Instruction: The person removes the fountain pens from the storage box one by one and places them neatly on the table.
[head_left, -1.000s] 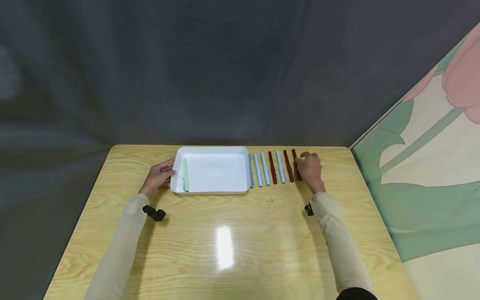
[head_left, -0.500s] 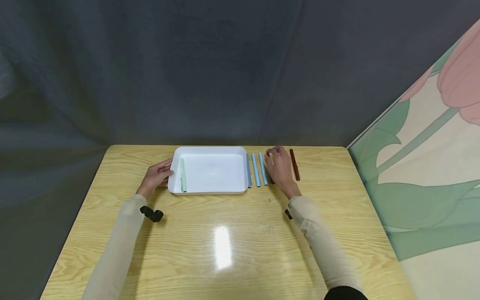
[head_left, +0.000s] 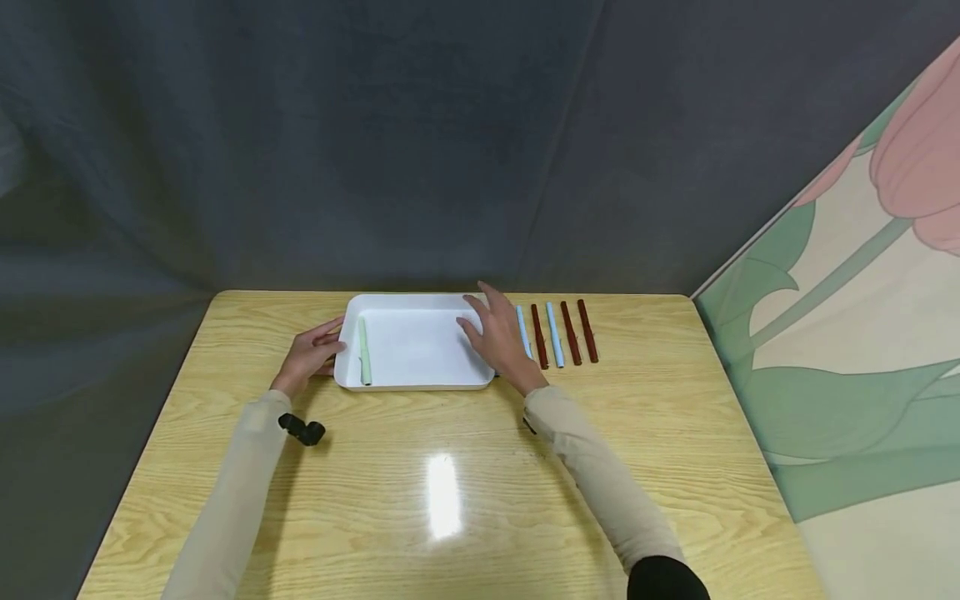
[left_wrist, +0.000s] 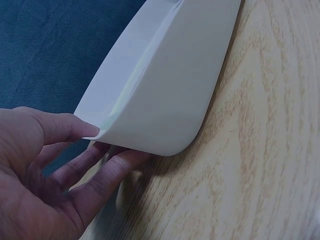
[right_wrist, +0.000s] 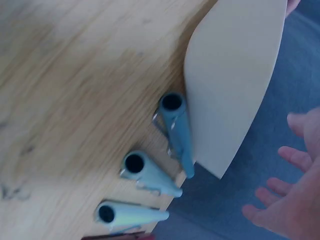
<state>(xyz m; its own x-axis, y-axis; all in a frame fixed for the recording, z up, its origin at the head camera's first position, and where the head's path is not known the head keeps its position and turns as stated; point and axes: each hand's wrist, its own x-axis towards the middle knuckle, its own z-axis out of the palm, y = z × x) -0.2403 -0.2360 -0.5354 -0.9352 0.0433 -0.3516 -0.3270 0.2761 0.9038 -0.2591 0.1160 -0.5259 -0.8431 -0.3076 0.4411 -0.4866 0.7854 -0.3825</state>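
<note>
A white rectangular tray (head_left: 420, 382) lies on the table, with one pale green tube (head_left: 364, 350) inside near its left end. My left hand (head_left: 306, 357) pinches the tray's left edge; in the left wrist view the thumb lies on the rim and the fingers are under it. Spread and holding nothing, my right hand (head_left: 497, 333) hovers over the tray's right end. Right of the tray stretches a row of light blue tubes (head_left: 555, 335) and dark red tubes (head_left: 588, 332). The right wrist view shows hollow ends and small clips, with a blue tube (right_wrist: 177, 132) right beside the tray.
The wooden table (head_left: 360, 483) ends at its far edge against a dark grey curtain (head_left: 420, 150). A flower-patterned cloth (head_left: 862, 350) hangs at the right. A black wrist camera (head_left: 302, 429) sits on the left sleeve.
My right hand has moved left from the dark red tube at the row's right end, across the row, to over the tray, and its fingers have spread. The left hand stays at the tray.
</note>
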